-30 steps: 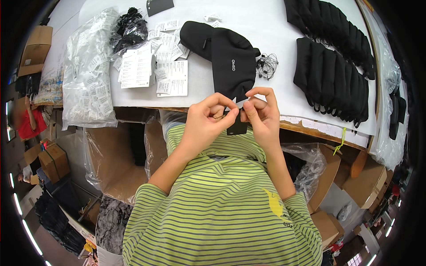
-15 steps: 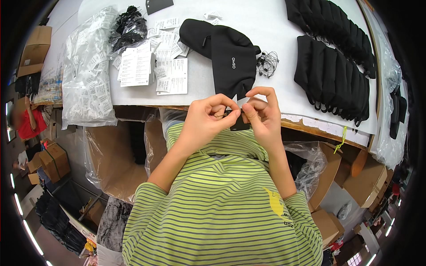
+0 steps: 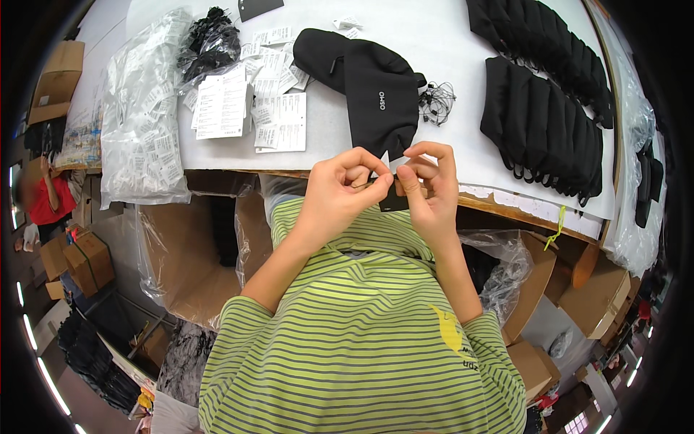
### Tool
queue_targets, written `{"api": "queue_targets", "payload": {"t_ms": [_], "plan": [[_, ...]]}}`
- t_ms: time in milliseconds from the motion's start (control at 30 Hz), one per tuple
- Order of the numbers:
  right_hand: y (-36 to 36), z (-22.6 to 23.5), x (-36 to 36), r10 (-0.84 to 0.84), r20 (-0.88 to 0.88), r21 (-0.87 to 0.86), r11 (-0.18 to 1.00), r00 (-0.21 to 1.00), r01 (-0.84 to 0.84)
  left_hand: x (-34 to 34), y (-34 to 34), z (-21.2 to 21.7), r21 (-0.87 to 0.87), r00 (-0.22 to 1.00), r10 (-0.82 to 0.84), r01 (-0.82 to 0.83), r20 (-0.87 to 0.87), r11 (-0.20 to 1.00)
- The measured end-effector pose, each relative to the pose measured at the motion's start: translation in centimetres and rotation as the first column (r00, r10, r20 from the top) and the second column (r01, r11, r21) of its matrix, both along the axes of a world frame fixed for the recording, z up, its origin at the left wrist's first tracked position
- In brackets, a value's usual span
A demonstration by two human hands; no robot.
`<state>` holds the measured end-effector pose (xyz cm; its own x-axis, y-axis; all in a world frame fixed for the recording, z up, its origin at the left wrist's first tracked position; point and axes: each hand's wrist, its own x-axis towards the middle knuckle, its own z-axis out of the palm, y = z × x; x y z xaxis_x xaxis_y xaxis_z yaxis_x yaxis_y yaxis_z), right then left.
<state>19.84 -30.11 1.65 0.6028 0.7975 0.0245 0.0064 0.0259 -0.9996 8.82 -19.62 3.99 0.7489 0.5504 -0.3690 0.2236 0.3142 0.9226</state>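
My left hand (image 3: 338, 192) is closed in a pinch at a small black hang tag (image 3: 394, 201), which hangs below the fingertips in front of my shirt. My right hand (image 3: 434, 189) is beside it, thumb and index finger curled towards each other at the tag's upper corner. Whatever fine thing lies between those fingers is too small to make out. Just beyond both hands, a black fabric bag (image 3: 379, 90) with white lettering lies on the table, its lower end close to my fingers. A tangle of thin black tag strings (image 3: 437, 103) lies to its right.
White printed labels and cards (image 3: 220, 108) lie left of the bag. Beside them are a clear plastic sack of labels (image 3: 141, 123) and a bundle of black strings (image 3: 210, 47). Rows of black bags (image 3: 542, 130) fill the table's right. Cardboard boxes (image 3: 188, 253) stand below the table edge.
Both hands stay nearly in place. The black tag has shifted very slightly to the right between them. The bag and labels lie as before.
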Motion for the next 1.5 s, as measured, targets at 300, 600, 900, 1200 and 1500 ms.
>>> {"api": "queue_targets", "payload": {"t_ms": [300,600,900,1200,1500], "plan": [[0.3,0.7,1.4,0.125,-0.08,-0.061,0.99,0.989,-0.13,-0.1,0.1,-0.7,0.01,1.0,-0.008,0.008,0.027,1.0],[7.3,-0.3,2.5,0.229,0.741,-0.309,0.951,0.631,0.018,-1.0,-1.7,0.2,0.494,0.981,-0.196,0.167,0.005,0.853],[5.0,-1.1,4.8,0.058,0.722,-0.258,0.947,0.69,0.19,-0.8,-1.6,-1.4,0.525,0.952,-0.283,0.184,0.116,0.831],[2.5,4.2,5.0,-0.147,0.576,-0.086,0.967,0.804,0.238,-0.4,1.5,1.2,0.827,0.978,-0.057,-0.14,0.202,0.545],[1.3,6.6,3.7,0.129,0.367,-0.129,0.988,0.921,-0.086,-1.1,3.6,0.5,0.994,0.975,-0.199,-0.107,0.102,-0.017]]}}
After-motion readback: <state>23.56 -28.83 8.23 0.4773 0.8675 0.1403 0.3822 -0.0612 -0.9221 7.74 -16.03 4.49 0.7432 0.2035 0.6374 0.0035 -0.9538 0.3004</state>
